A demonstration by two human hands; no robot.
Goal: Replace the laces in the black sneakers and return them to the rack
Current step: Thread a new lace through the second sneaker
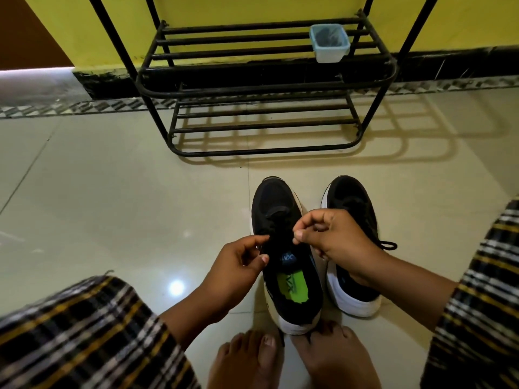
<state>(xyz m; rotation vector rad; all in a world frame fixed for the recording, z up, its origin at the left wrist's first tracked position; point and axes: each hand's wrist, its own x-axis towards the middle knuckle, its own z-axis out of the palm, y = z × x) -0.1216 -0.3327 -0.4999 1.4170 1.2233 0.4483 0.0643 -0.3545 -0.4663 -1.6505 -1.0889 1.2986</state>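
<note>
As hands (238,259) pinch laces (276,228) — 2 sneakers (286,276)

Bare hands, bare feet, checked cloth at both knees

The left hand (238,265) and right hand (334,237) are uncovered, with no rings, watch or bands showing, and both forearms are bare up to the cloth. The checked cloth (81,332) is dark, crossed by white and mustard-yellow stripes in a plaid weave, with a frayed thread at its edge. Both feet (247,360) are unshod, with short, unpainted toenails.
</note>
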